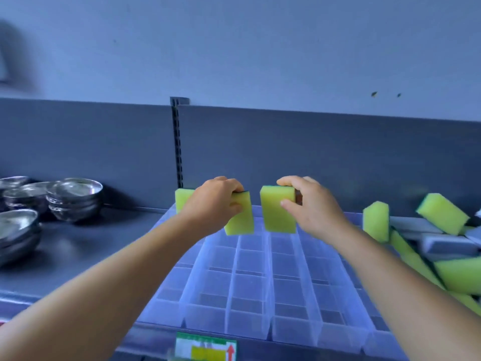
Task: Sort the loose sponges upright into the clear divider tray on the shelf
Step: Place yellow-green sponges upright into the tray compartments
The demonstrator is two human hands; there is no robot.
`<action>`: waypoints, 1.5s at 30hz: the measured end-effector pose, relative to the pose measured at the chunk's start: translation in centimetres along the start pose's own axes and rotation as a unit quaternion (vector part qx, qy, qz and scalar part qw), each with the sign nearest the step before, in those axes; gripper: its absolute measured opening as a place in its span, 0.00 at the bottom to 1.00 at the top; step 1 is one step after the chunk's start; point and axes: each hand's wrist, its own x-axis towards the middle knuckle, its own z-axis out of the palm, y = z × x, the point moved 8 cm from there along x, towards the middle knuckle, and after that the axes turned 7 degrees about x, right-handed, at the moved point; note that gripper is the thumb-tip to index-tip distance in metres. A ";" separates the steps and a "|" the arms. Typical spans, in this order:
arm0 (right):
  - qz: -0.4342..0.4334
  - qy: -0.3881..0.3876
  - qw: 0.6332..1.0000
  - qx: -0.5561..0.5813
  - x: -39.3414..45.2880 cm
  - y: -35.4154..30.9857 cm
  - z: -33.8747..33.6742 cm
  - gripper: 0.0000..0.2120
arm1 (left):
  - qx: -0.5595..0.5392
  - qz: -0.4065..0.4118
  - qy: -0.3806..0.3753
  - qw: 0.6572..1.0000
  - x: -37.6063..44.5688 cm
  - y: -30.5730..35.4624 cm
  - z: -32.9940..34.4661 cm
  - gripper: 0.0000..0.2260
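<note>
A clear divider tray [260,277] with several narrow lanes lies on the dark shelf. My left hand [213,201] grips a yellow-green sponge [240,220] upright over the tray's far end. My right hand [312,207] pinches a second yellow-green sponge [277,209] upright beside it, a small gap between the two. Another sponge [182,200] stands upright at the tray's far left corner, partly hidden by my left hand. Loose sponges [442,213] lie in a heap at the right.
Stacked steel bowls [74,198] sit on the shelf at the left. A slotted upright post [178,142] splits the dark back panel. A price label [205,346] hangs on the shelf's front edge. Grey sponges [447,246] mix into the heap at right.
</note>
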 end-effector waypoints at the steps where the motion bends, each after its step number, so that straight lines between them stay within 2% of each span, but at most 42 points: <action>1: 0.001 -0.002 1.000 0.002 0.3 -1.1 1.3 0.18 | 0.002 -0.003 -0.002 1.000 -0.3 -1.7 -0.4 0.14; 10: 0.029 0.013 0.999 0.016 2.6 -6.9 9.4 0.15 | 0.007 -0.012 -0.007 1.000 -1.0 -12.6 -2.3 0.13; 23: 0.052 0.039 0.998 -0.009 6.5 -6.6 13.4 0.14 | 0.005 -0.016 0.008 1.000 2.1 -17.9 -1.3 0.15; 27: 0.055 -0.003 0.998 -0.002 8.2 -5.4 15.7 0.13 | 0.001 -0.014 -0.026 1.000 3.5 -18.3 0.7 0.15; 34: 0.058 -0.084 0.992 -0.070 9.6 -3.4 18.7 0.11 | 0.048 0.009 -0.070 0.996 5.4 -18.4 3.7 0.16; 39: 0.044 -0.152 0.978 -0.137 9.6 -3.4 20.6 0.14 | 0.091 0.038 -0.102 0.990 5.8 -18.1 6.0 0.16; 45: 0.058 -0.166 0.970 -0.165 9.6 -3.6 20.8 0.16 | 0.109 0.049 -0.109 0.987 5.9 -18.2 6.4 0.18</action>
